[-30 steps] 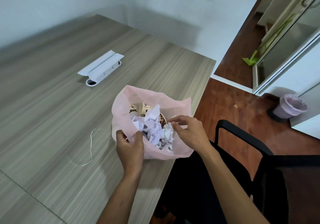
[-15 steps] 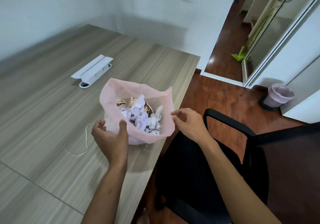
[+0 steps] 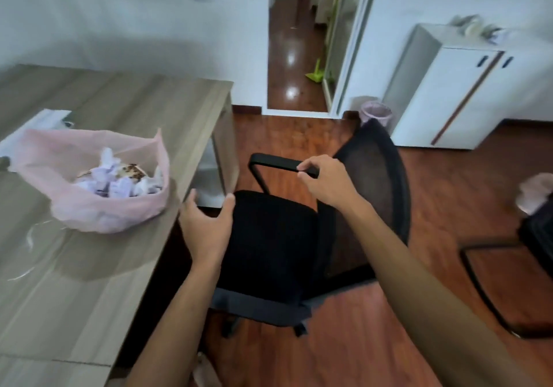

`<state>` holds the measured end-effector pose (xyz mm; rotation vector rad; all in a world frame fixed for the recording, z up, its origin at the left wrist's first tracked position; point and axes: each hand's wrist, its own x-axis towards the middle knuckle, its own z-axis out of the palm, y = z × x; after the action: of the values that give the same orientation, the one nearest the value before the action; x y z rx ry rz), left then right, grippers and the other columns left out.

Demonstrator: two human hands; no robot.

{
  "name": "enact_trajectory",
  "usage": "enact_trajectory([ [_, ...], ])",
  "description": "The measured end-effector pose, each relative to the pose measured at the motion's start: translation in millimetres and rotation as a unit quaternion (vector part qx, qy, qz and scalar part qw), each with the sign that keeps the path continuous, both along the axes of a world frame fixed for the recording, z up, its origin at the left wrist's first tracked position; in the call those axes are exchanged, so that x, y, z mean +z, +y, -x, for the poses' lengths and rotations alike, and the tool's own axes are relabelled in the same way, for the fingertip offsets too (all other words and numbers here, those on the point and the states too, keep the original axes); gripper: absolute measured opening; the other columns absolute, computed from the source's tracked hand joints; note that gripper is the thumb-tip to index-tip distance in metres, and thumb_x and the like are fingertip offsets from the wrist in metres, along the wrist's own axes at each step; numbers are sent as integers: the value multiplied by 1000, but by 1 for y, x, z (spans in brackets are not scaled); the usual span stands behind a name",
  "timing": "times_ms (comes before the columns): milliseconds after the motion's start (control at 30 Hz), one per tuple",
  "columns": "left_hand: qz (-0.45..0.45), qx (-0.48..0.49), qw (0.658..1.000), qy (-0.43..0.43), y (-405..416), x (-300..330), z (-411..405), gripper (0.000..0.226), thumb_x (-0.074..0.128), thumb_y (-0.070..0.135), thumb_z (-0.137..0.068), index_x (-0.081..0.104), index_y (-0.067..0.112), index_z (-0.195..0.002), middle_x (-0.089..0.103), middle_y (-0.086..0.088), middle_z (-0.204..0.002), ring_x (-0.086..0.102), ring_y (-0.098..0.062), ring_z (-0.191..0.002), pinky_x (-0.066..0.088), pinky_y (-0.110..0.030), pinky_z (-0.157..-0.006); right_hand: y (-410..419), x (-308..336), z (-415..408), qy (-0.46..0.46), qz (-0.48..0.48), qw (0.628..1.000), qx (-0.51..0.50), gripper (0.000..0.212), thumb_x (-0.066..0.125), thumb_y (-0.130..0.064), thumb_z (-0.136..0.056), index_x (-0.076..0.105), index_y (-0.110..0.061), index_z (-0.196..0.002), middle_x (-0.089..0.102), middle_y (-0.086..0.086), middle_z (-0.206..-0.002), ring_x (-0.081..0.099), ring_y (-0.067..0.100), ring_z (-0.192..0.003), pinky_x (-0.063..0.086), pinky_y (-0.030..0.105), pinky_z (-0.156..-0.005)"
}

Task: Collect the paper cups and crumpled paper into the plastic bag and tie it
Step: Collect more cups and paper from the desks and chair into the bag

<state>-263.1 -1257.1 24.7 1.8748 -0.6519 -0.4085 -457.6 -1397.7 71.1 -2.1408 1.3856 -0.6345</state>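
The pink plastic bag (image 3: 98, 210) stands open on the wooden table (image 3: 98, 267), near its right edge. Inside it lie crumpled paper (image 3: 115, 184) and brown-patterned paper cups (image 3: 131, 169). A thin white string (image 3: 30, 238) lies on the table left of the bag. My left hand (image 3: 208, 225) hovers open over the front edge of the black chair seat, right of the table edge, holding nothing. My right hand (image 3: 324, 181) is at the chair's armrest (image 3: 275, 160), with thumb and fingers around its end.
A black office chair (image 3: 299, 237) stands beside the table on the wooden floor. A white socket box (image 3: 45, 118) sits behind the bag. A small bin with a pink liner (image 3: 375, 114) stands by a white cabinet (image 3: 449, 93). Another black frame (image 3: 493, 291) is at right.
Both hands have let go of the bag and moved right, toward the chair. The view has swung right, so the bag now sits at the left. My right hand has reached the armrest.
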Motion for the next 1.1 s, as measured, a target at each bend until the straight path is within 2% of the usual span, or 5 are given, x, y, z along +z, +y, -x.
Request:
enact_trajectory([
  [200, -95, -245, 965, -16, -37, 3, 126, 107, 59, 77, -71, 29, 16, -153, 33, -5, -157, 28, -22, -145, 28, -42, -118, -19, 3, 123, -17, 127, 978, -162, 19, 68, -12, -77, 75, -6, -94, 72, 10, -99, 64, 27, -100, 34, 16, -85],
  [467, -204, -478, 854, 18, -52, -7, 232, 127, 57, 89, -62, -3, 30, -157, -6, 3, -166, -7, -21, -152, 6, -54, -121, -38, -27, 184, -77, -70, 962, -252, 63, 55, -47, -92, 38, -24, -149, 49, 4, -147, 49, 23, -133, 34, 34, -111],
  [700, -215, -494, 834, 117, -47, -21, 240, 109, 69, 50, -72, -5, 48, -152, -15, 8, -164, 31, -23, -143, 48, -37, -99, -56, -43, 162, -133, -112, 973, -151, 44, 65, -24, -90, 53, -23, -132, 64, -3, -116, 61, 23, -111, 49, 28, -84],
  [800, -231, -494, 833, 99, -43, -23, 239, 110, 61, 60, -62, -7, 55, -148, -16, 11, -163, 28, -29, -145, 38, -56, -109, -57, -48, 157, -108, -89, 976, -169, 51, 65, -16, -89, 50, -22, -137, 65, 3, -116, 61, 26, -105, 51, 39, -91],
  [1100, -226, -484, 840, 99, -36, -25, 212, 109, 57, 58, -62, -8, 50, -150, -16, 9, -163, 25, -29, -147, 33, -59, -111, -57, -52, 123, -86, -80, 981, -156, 58, 62, -16, -88, 45, -27, -142, 66, 2, -116, 62, 26, -104, 51, 40, -92],
])
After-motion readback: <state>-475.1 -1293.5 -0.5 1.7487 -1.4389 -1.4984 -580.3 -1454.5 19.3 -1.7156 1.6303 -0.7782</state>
